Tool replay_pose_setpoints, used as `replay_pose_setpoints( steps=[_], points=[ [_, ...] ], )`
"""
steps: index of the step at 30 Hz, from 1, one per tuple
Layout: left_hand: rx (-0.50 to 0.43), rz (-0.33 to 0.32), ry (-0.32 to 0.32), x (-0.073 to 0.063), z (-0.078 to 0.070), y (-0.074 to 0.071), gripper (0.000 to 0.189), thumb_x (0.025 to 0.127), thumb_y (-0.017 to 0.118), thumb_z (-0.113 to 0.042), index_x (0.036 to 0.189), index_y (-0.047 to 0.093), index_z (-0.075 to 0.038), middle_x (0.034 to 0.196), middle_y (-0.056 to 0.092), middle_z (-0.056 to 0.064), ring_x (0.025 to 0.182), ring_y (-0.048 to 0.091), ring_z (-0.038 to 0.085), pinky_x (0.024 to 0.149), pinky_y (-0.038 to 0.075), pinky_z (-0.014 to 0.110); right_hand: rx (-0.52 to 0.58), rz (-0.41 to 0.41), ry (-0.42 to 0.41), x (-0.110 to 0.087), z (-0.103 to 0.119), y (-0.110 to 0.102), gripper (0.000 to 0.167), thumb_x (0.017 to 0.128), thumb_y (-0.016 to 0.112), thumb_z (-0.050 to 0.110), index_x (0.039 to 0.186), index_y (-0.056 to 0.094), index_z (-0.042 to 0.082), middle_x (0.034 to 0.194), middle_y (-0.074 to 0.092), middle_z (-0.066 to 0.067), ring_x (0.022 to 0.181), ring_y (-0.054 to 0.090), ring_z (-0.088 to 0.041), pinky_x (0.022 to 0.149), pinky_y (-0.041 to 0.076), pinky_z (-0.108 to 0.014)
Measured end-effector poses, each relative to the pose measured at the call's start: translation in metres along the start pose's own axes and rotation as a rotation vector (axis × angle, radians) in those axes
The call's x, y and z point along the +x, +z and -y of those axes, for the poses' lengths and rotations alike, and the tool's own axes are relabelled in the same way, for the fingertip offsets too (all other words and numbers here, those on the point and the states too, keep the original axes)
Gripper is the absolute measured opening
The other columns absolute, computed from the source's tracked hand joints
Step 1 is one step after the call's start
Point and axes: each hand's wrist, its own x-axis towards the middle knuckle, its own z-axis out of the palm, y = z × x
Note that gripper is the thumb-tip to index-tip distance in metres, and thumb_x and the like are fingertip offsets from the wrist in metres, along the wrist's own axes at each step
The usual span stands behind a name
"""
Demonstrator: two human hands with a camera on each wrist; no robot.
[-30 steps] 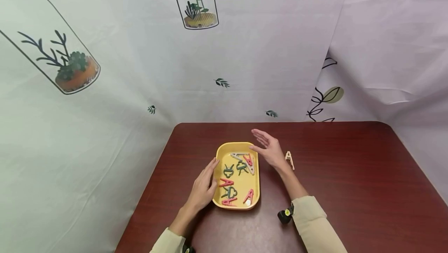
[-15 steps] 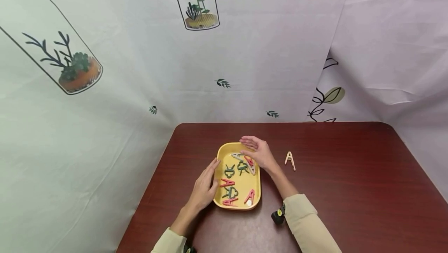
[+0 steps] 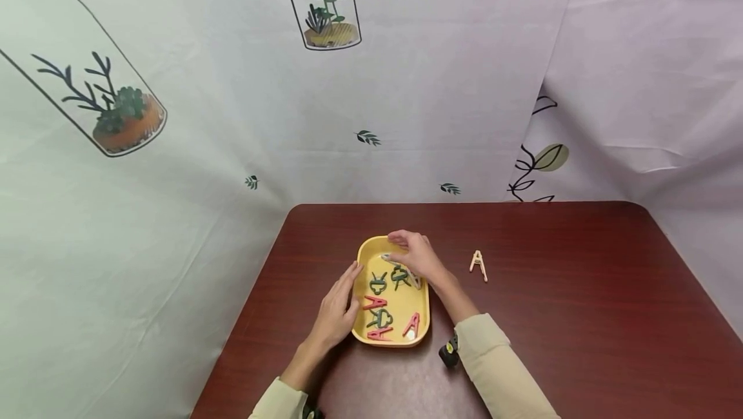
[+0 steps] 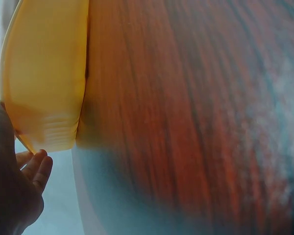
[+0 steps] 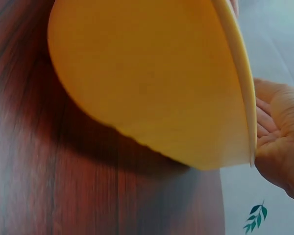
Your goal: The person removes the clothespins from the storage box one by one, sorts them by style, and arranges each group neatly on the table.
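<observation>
A yellow tray (image 3: 400,300) lies on the table with several small clothes pegs in it. Along its left rim rests my left hand (image 3: 336,309), fingers straight; the left wrist view shows that hand (image 4: 14,181) against the tray wall (image 4: 49,78). My right hand (image 3: 416,254) is over the far right part of the tray, thumb apart from the fingers, with nothing visible held. Under or near it lie a green cloud-shaped peg (image 3: 399,274) and a partly covered white peg (image 3: 415,279). Nearer are red pegs (image 3: 374,303) and more green pegs (image 3: 378,283).
A cream peg (image 3: 478,265) lies on the dark red wooden table (image 3: 580,303), right of the tray. A printed cloth (image 3: 435,84) hangs behind the table's far edge. Black wrist cameras (image 3: 449,354) sit at the sleeves.
My right hand has moved left, from the tray's right rim to over its far right part, and covers the red peg there. The left hand and the pegs have stayed put.
</observation>
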Motion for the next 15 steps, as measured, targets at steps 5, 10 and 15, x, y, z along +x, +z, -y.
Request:
replay_pose_setpoints(
  steps=[5, 10, 15],
  points=[
    [0.021, -0.013, 0.022, -0.001, 0.001, -0.001, 0.066, 0.091, 0.064, 0.003, 0.156, 0.051, -0.002, 0.161, 0.049, 0.019, 0.141, 0.054, 0.036, 0.107, 0.047, 0.058, 0.024, -0.012, 0.049, 0.002, 0.004, 0.01, 0.042, 0.091, 0.083, 0.003, 0.129, 0.07, -0.003, 0.127, 0.073, -0.018, 0.122, 0.068, -0.036, 0.104, 0.053, -0.048],
    [0.021, -0.019, 0.033, -0.002, 0.001, -0.001, 0.065, 0.091, 0.063, 0.003, 0.156, 0.051, -0.002, 0.16, 0.049, 0.019, 0.14, 0.054, 0.035, 0.107, 0.047, 0.058, 0.118, -0.087, 0.095, 0.002, 0.003, 0.021, 0.037, 0.091, 0.08, -0.003, 0.127, 0.07, -0.005, 0.123, 0.074, -0.02, 0.12, 0.069, -0.037, 0.102, 0.054, -0.05],
    [0.012, -0.004, 0.009, -0.001, 0.0, -0.001, 0.066, 0.092, 0.064, 0.004, 0.157, 0.051, -0.004, 0.161, 0.049, 0.018, 0.141, 0.054, 0.034, 0.108, 0.047, 0.057, 0.104, -0.148, 0.156, 0.002, 0.001, 0.033, 0.031, 0.092, 0.078, -0.004, 0.122, 0.072, -0.007, 0.118, 0.075, -0.021, 0.113, 0.072, -0.037, 0.096, 0.057, -0.048]
  ],
)
